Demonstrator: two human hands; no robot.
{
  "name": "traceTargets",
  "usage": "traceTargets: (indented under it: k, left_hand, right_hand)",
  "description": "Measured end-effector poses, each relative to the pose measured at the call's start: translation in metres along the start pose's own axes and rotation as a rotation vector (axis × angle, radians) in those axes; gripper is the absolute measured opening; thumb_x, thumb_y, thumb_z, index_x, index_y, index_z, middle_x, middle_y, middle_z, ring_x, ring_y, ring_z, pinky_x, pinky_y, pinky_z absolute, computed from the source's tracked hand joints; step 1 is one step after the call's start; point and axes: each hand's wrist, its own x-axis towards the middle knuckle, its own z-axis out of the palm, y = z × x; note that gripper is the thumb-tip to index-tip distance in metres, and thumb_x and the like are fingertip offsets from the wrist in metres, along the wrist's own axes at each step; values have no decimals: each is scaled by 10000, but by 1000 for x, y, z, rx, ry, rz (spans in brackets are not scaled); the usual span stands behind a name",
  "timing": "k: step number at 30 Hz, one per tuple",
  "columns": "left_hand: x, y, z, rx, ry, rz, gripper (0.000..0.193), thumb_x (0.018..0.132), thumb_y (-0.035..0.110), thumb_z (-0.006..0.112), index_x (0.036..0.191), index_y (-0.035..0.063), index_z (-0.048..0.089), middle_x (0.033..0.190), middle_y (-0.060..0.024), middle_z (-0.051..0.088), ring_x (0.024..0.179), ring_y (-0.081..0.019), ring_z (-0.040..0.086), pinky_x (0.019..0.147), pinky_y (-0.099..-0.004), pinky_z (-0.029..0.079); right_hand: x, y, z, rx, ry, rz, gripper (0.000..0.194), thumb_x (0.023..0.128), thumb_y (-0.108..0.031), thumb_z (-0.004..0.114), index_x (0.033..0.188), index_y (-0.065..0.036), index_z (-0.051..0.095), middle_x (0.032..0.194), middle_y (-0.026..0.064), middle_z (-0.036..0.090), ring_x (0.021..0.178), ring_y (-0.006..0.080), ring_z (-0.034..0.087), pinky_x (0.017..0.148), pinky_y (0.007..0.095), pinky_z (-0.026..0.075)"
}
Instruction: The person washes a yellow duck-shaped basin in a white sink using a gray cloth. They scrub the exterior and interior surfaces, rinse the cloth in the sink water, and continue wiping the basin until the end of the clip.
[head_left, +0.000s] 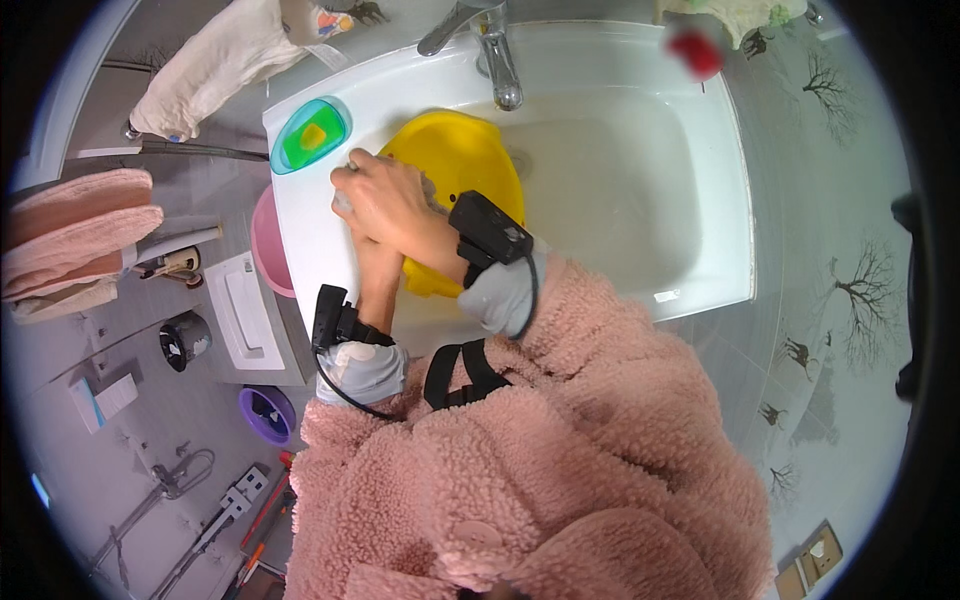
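Note:
My right hand (396, 201) is curled over a wet grey cloth (433, 193), whose edges show on both sides of the fingers. My left hand (373, 247) comes in underneath, crossing my right wrist; its fingers are mostly hidden. Both hands are above the white washbasin's (304, 217) left rim, beside a yellow plastic basin (450, 142) standing in the washbasin. Just beyond them on the rim lies a turquoise soap dish (347, 120) with a green and yellow piece (302, 144) in it.
A chrome faucet (501, 67) reaches over the washbasin. Left of it are a pink basin (268, 244), a squat toilet (244, 311), a purple bucket (255, 397) and hanging pink towels (82, 217). A pale cloth (217, 60) hangs at the upper left.

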Motion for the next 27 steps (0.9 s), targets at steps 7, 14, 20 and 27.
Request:
traceTargets:
  k: [7,14,20,27]
  left_hand:
    - [-14,14,-8,41,-71,-90,498,684,-124,495,1166,0,496,1039,-39,577,894,-122,552,743,-224,430]
    - [-5,3,-2,-39,-85,-51,392,760,-85,533,1136,26,518,998,-17,592,878,-110,562,727,-229,443]
    - [-18,0,-6,-132,-159,-10,428,745,-106,512,1155,17,516,1065,-22,582,932,-118,556,803,-247,435]
    - [-10,1,-9,-52,-135,-133,506,729,-120,502,1215,15,463,1087,-52,569,959,-137,545,824,-247,427]
  right_hand:
    - [25,58,1,35,224,293,206,786,-265,608,800,-59,622,770,159,588,688,354,594,606,433,479]
    - [-39,33,3,296,105,79,213,841,-277,571,819,-65,580,799,176,587,674,376,583,582,441,457]
    - [-22,39,3,74,79,233,180,814,-222,582,885,-56,587,831,172,601,716,366,602,629,456,472]
    - [-41,35,9,81,38,74,169,783,-182,600,884,-48,586,816,141,617,712,340,613,641,425,487]
